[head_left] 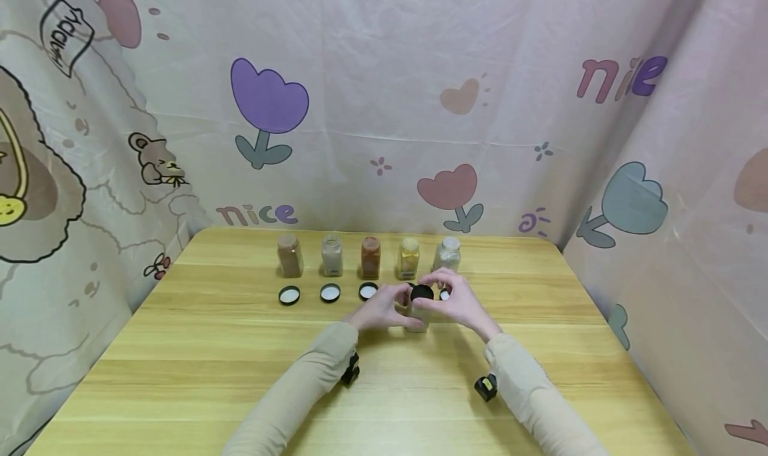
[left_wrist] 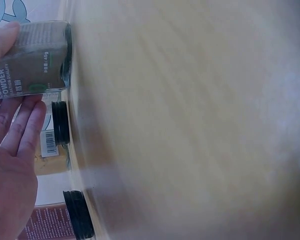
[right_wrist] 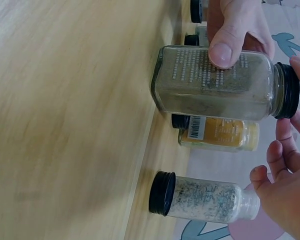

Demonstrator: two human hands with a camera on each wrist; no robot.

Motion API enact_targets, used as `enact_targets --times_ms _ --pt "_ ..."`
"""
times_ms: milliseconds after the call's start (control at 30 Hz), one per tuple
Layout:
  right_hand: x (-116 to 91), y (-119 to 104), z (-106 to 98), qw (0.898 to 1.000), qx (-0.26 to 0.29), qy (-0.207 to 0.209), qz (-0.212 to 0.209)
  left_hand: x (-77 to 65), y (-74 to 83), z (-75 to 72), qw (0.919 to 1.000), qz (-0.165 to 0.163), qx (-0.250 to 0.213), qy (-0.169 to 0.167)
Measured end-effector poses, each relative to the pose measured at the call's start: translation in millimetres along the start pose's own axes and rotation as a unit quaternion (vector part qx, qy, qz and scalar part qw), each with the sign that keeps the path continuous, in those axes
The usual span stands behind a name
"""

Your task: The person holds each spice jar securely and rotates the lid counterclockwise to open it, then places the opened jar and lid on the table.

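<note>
A square glass jar of cumin powder (head_left: pixel 418 321) is upright near the middle of the table, its label readable in the left wrist view. My left hand (head_left: pixel 381 307) grips the jar's body, the thumb lying across the printed back label in the right wrist view. On its mouth sits a black lid (right_wrist: pixel 290 91). My right hand (head_left: pixel 457 299) pinches this lid between thumb and fingers, while its other fingers are spread beside it. Whether the lid is tight cannot be told.
Behind stands a row of uncapped spice jars: brown (head_left: pixel 291 257), pale grey (head_left: pixel 332 259), red (head_left: pixel 371 260), yellow (head_left: pixel 409 261) and whitish (head_left: pixel 447 256). Black lids, such as the leftmost lid (head_left: pixel 289 296), lie before them, some partly behind my hands. A printed curtain (head_left: pixel 360 176) hangs behind the table.
</note>
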State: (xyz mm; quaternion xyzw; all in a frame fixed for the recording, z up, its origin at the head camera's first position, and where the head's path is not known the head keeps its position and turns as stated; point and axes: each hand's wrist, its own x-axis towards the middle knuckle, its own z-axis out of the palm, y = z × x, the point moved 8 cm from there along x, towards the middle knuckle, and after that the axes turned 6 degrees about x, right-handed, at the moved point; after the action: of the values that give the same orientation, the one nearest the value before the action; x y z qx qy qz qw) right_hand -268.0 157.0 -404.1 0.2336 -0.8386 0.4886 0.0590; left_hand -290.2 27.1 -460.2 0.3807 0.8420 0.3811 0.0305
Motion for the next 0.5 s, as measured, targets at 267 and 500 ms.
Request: enact_targets --times_ms 267,500 --pt "-0.2 -2.4 1.7 1.0 0.012 -0.024 -0.016 0.2 -0.3 0.6 1.0 -0.006 -0.005 -0.006" --pt "-0.9 1.3 -0.2 1.0 0.019 -0.006 0.01 -0.3 -0.5 -0.2 0.9999 -0.013 -0.001 -0.007"
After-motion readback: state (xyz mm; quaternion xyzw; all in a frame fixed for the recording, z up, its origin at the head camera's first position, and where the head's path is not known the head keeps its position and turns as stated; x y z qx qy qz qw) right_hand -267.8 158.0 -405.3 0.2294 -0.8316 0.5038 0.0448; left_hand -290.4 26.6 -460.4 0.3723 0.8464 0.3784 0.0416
